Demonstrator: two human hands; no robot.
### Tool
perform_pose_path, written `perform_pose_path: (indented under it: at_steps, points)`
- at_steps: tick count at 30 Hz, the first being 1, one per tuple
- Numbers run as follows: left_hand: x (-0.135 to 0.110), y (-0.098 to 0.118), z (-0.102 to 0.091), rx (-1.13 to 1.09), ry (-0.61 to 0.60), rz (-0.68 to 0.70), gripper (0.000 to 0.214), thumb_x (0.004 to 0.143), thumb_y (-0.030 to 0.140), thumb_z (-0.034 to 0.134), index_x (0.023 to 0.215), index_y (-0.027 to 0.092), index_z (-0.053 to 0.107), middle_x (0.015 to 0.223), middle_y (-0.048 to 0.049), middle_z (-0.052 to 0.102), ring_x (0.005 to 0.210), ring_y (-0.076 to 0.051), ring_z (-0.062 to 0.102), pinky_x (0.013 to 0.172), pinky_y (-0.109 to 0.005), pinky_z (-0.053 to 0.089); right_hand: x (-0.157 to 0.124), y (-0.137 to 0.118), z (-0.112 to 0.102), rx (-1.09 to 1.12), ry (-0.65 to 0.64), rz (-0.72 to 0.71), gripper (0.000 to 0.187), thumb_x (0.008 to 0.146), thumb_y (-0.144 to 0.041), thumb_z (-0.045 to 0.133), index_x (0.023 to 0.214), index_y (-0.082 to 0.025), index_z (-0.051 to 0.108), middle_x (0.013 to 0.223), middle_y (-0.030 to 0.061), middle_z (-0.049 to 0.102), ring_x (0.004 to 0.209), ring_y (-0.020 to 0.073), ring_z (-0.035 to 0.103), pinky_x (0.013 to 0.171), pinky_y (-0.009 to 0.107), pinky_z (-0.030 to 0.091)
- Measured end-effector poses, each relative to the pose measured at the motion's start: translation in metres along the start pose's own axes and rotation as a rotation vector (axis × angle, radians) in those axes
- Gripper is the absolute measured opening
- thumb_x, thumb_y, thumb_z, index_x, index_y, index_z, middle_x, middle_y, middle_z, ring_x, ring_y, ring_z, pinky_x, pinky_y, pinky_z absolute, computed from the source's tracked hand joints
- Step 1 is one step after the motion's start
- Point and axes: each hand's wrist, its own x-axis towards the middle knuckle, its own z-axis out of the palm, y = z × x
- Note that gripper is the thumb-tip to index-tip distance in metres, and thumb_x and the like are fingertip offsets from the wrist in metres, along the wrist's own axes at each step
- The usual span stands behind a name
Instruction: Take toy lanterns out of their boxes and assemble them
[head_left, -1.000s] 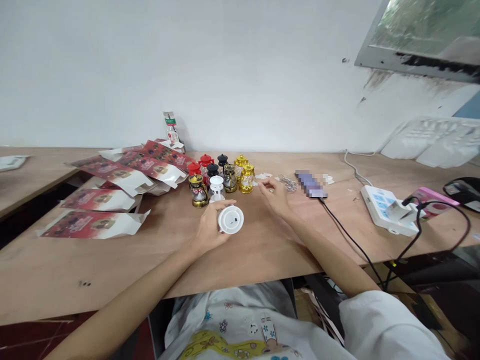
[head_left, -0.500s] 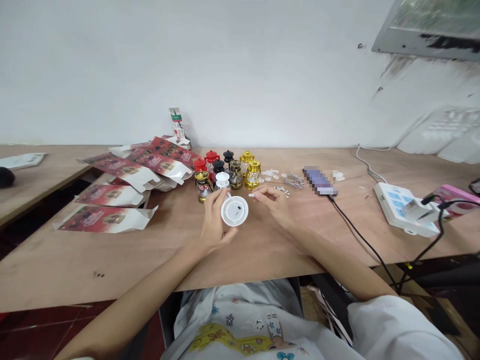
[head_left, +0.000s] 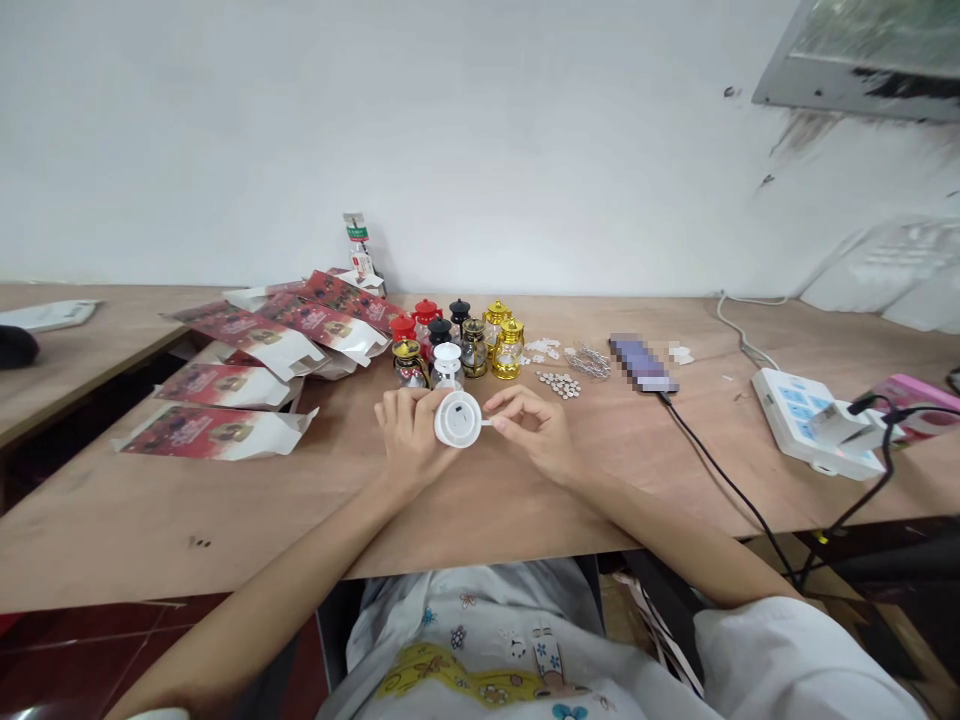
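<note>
My left hand (head_left: pixel 410 432) is wrapped around a small white lantern (head_left: pixel 459 420), its round base turned up toward me. A dark switch and a slot-like mark show on that base; the lantern's top is hidden. Between thumb and forefinger of my right hand (head_left: pixel 531 428) is a small white strip (head_left: pixel 487 423), whose near end meets or overlaps the base's right edge; I cannot tell which. Just beyond my hands stand several little lanterns: a white one (head_left: pixel 448 366), gold ones (head_left: pixel 508 352), red ones (head_left: pixel 403 328), black ones (head_left: pixel 439 334) and bronze ones (head_left: pixel 474 350).
Red printed boxes (head_left: pixel 217 432) lie piled at left. Button cells (head_left: pixel 559 384), white bits (head_left: pixel 541 349) and a wire bundle (head_left: pixel 587 362) lie right of the lanterns. Farther right are a phone (head_left: pixel 641 364) on a black cable and a power strip (head_left: pixel 795 420).
The right hand has moved left, bringing the white strip to the base's edge. The lantern has shifted slightly left and tilted, and the left fingers have curled. More button cells are uncovered.
</note>
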Motion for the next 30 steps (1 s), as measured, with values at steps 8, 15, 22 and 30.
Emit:
perform_pose_path:
  at_steps: [8,15,22,30]
  points:
    - [-0.003,0.002,0.001,0.072,0.141,0.134,0.032,0.076,0.027,0.068,0.103,0.023,0.054,0.079,-0.0051,0.053,0.073,-0.022,0.046,0.069,-0.036,0.027,-0.006,0.0,0.008,-0.075,-0.021,-0.046,0.014,0.082,-0.035,0.062,0.073,-0.023,0.062,0.095,0.0028,0.063,0.093,0.0164,0.059,0.084,0.034,0.046]
    - [-0.01,-0.002,0.007,0.043,0.116,0.096,0.032,0.076,0.026,0.068,0.106,0.028,0.056,0.088,-0.0066,0.058,0.082,-0.024,0.051,0.079,-0.042,0.03,-0.01,0.002,0.009,-0.131,-0.032,-0.075,0.014,0.085,-0.032,0.057,0.076,-0.022,0.059,0.095,0.0034,0.062,0.09,0.0156,0.059,0.081,0.031,0.046]
    - [-0.005,-0.001,0.006,-0.024,0.144,0.176,0.027,0.081,0.022,0.064,0.106,0.026,0.058,0.085,-0.0056,0.062,0.083,-0.022,0.049,0.079,-0.038,0.026,-0.013,0.002,0.01,-0.177,-0.026,-0.093,0.014,0.086,-0.029,0.055,0.075,-0.021,0.054,0.095,0.0042,0.061,0.089,0.0151,0.059,0.078,0.03,0.047]
    - [0.006,0.003,0.003,0.098,0.217,0.288,0.014,0.081,0.021,0.063,0.095,0.021,0.059,0.075,-0.0037,0.064,0.075,-0.018,0.052,0.074,-0.034,0.024,-0.014,0.005,0.012,-0.289,-0.027,-0.194,0.012,0.087,-0.023,0.053,0.076,-0.02,0.05,0.095,0.0053,0.059,0.091,0.0148,0.058,0.081,0.031,0.046]
